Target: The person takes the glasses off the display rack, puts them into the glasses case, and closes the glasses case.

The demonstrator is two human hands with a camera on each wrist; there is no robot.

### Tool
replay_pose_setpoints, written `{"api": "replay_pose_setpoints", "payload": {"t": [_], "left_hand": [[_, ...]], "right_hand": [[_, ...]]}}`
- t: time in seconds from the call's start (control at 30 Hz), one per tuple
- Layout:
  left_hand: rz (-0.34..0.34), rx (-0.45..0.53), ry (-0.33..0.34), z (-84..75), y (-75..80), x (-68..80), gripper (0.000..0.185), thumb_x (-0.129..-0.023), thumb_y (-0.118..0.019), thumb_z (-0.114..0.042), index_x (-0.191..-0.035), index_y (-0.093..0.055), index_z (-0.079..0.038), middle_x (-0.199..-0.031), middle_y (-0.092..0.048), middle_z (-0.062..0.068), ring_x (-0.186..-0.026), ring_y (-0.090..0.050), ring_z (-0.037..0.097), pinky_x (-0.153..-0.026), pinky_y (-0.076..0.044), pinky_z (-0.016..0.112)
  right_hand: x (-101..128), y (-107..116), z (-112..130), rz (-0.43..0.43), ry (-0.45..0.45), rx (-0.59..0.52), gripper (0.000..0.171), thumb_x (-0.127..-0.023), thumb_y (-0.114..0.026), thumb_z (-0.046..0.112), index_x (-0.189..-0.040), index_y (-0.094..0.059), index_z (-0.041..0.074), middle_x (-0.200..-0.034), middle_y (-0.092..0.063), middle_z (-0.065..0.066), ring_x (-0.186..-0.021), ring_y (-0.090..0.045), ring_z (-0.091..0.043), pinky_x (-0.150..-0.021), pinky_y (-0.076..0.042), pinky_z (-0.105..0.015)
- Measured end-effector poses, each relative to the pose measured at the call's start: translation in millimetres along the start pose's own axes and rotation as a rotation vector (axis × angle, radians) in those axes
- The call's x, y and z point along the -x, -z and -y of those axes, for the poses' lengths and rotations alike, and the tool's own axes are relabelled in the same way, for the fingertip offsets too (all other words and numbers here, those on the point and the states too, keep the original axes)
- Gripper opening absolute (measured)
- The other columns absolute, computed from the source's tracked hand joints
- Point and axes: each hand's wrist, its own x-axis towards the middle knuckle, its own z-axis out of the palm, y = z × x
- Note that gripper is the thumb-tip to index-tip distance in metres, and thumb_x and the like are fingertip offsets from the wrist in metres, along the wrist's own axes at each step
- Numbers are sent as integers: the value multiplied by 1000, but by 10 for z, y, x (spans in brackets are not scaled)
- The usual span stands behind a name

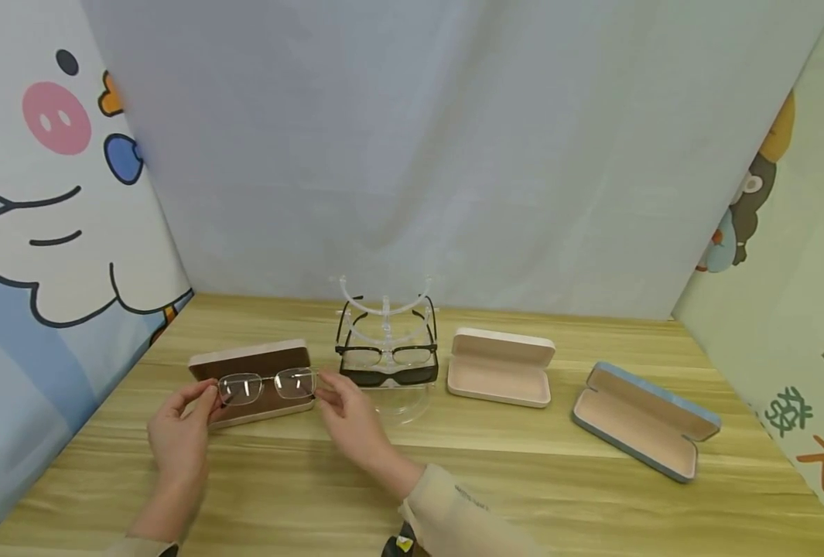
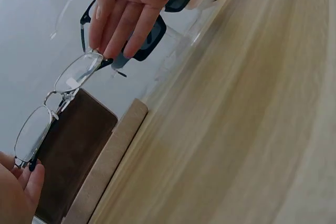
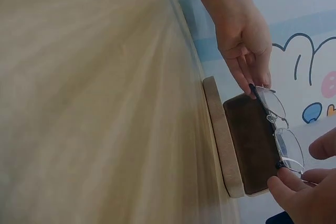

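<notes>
Thin metal-framed glasses [image 1: 267,385] with clear lenses hang just above an open case with a brown lining [image 1: 253,368]. My left hand [image 1: 183,427] pinches the glasses' left end, and my right hand [image 1: 345,411] pinches the right end. In the left wrist view the glasses [image 2: 55,109] stretch between my left fingertips [image 2: 27,178] and my right fingers [image 2: 118,32], over the brown case [image 2: 73,158]. The right wrist view shows the glasses [image 3: 281,132] above the case [image 3: 252,148], with my right hand [image 3: 302,198] at the near end and my left hand [image 3: 247,51] at the far end.
A clear acrylic stand [image 1: 387,348] behind my right hand holds two dark-framed pairs of glasses. An open beige case [image 1: 500,367] lies to its right, and an open blue case [image 1: 644,422] farther right. Printed panels wall in the wooden table [image 1: 453,464].
</notes>
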Motion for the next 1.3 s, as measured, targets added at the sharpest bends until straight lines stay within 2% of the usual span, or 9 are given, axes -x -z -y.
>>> {"api": "replay_pose_setpoints", "payload": {"t": [0.17, 0.3, 0.43, 0.57, 0.67, 0.77, 0.87, 1.03, 1.3], "left_hand": [[34, -143, 12, 59, 26, -53, 26, -90, -46, 5, -113, -54, 13, -106, -52, 7, -70, -63, -2, -68, -51, 13], [62, -240, 37, 83, 42, -82, 31, -91, -41, 5, -120, -50, 13, -124, -46, 20, -69, -59, -9, -71, -49, 11], [124, -455, 58, 82, 62, -102, 36, -92, -39, -2, -126, -47, 8, -131, -43, 25, -68, -54, -13, -68, -48, 7], [202, -692, 43, 46, 77, -109, 40, -94, -38, -13, -131, -43, 3, -131, -44, 25, -91, -61, 12, -66, -45, 12], [250, -802, 3, 15, 85, -113, 42, -95, -39, -15, -133, -41, 3, -133, -42, 27, -112, -51, 34, -71, -46, 22], [287, -872, -52, 3, 94, -127, 42, -94, -36, -8, -133, -39, 6, -130, -43, 30, -117, -45, 40, -74, -45, 29], [331, -926, -109, 8, 108, -151, 47, -86, -31, 4, -132, -37, 10, -125, -45, 32, -116, -45, 42, -74, -44, 32], [373, -978, -191, 34, 138, -182, 54, -76, -26, 10, -128, -39, 15, -123, -41, 36, -118, -40, 46, -93, -37, 50], [371, -1006, -200, 77, 148, -184, 47, -80, -31, 9, -125, -40, 17, -123, -39, 39, -117, -34, 51, -99, -29, 57]], "right_hand": [[-67, -45, -40, 29, -47, 61, 43, -90, -48, 2, -132, -42, -4, -138, -41, -16, -111, -56, -22, -87, -46, -18], [-128, -96, -85, 54, -70, 146, 42, -90, -50, 2, -131, -43, -3, -137, -43, -14, -107, -58, -20, -83, -47, -15], [-204, -141, -129, 71, -91, 208, 41, -90, -50, 3, -130, -44, -4, -137, -42, -15, -106, -59, -20, -81, -48, -16], [-277, -166, -137, 94, -110, 306, 41, -91, -49, 8, -131, -45, -1, -134, -46, -13, -106, -58, -16, -83, -48, -19], [-318, -184, -136, 108, -96, 386, 38, -91, -49, 8, -128, -49, 0, -129, -51, -11, -95, -59, -12, -75, -48, -18], [-363, -216, -195, 102, -33, 440, 34, -90, -48, 7, -123, -54, 1, -124, -54, -10, -90, -56, -12, -72, -46, -20], [-398, -234, -184, 103, -13, 483, 33, -90, -47, 5, -121, -55, 0, -123, -56, -11, -103, -56, -16, -83, -47, -23], [-453, -247, -120, 126, -40, 569, 31, -86, -49, 1, -115, -59, 1, -115, -60, -10, -109, -55, -20, -92, -44, -26], [-474, -253, -115, 156, -116, 584, 38, -86, -47, -1, -124, -53, -1, -119, -57, -11, -106, -55, -18, -90, -45, -24]]}}
